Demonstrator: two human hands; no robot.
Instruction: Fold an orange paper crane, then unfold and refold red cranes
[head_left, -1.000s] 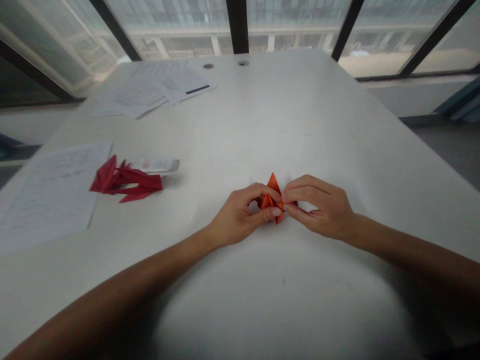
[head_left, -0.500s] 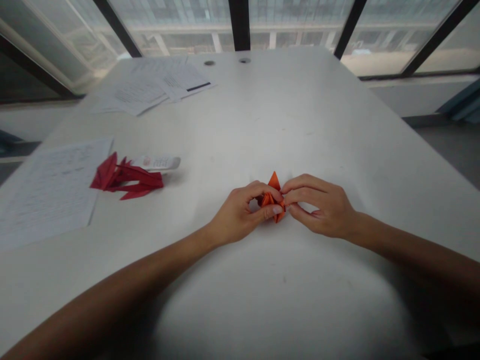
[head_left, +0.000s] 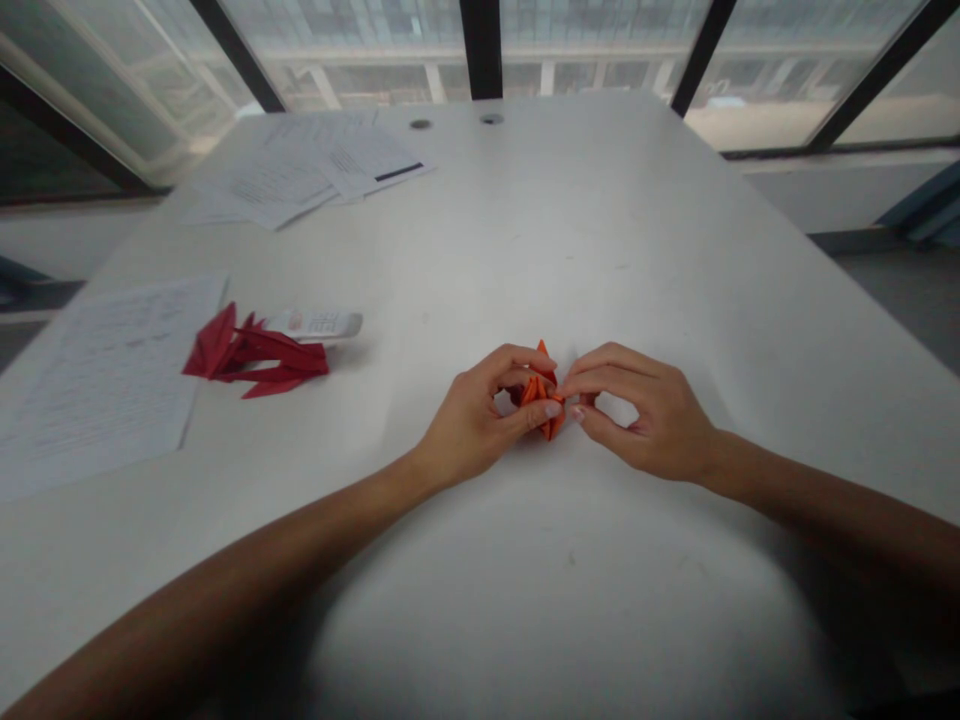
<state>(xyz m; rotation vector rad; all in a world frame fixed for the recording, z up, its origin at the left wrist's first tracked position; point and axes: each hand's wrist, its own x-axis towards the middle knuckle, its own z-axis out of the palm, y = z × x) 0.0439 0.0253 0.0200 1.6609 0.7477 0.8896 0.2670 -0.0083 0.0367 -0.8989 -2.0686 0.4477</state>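
A folded orange origami piece (head_left: 541, 392) sits in my left hand (head_left: 484, 410), gripped between thumb and fingers a little above the table. Its pointed tip partly hides behind my left fingers. My right hand (head_left: 637, 410) is curled just right of the piece, its fingertips right at the paper's edge and seemingly holding nothing. A dark red folded origami piece (head_left: 255, 358) lies on the white table (head_left: 570, 230) to the left, against a white tube-like package (head_left: 319, 325).
A printed sheet (head_left: 112, 370) lies at the left of the table, and several more papers (head_left: 315, 165) lie at the far end. Two round grommets are set in the table near its far edge. Large windows with dark frames stand beyond it.
My right hand has drawn slightly rightward, and its fingertips have come off the orange piece. The piece has turned in my left hand, with its tip lower and more hidden.
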